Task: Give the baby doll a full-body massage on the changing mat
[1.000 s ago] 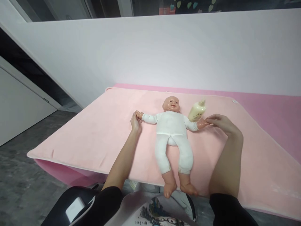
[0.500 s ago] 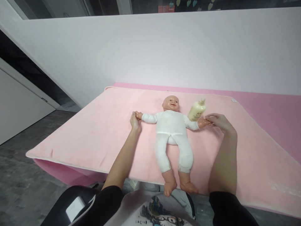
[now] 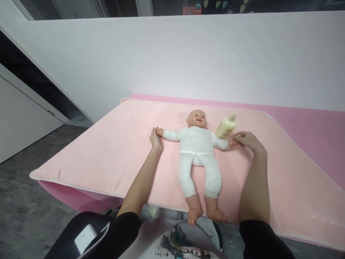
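A baby doll [image 3: 196,144] with a white cloth body lies on its back, arms spread to both sides and feet toward me. My left hand [image 3: 155,138] is closed around the doll's hand on the left side. On the other side, the fingers of my right hand [image 3: 248,140] pinch the doll's other hand, covering most of it. A pale yellow pump bottle [image 3: 226,127] lies tilted just beyond that doll arm, close to my right fingers. Beneath the doll is a pink blanket [image 3: 107,151].
The blanket covers a pink table [image 3: 323,144] that meets a white wall [image 3: 188,57] at the back. The doll's feet reach the near edge, by my body. A white device [image 3: 85,238] with a cable rests on something black at lower left.
My right hand has shifted slightly left along the doll's hand, covering more of it. The left hand keeps its hold, and the doll lies as before.
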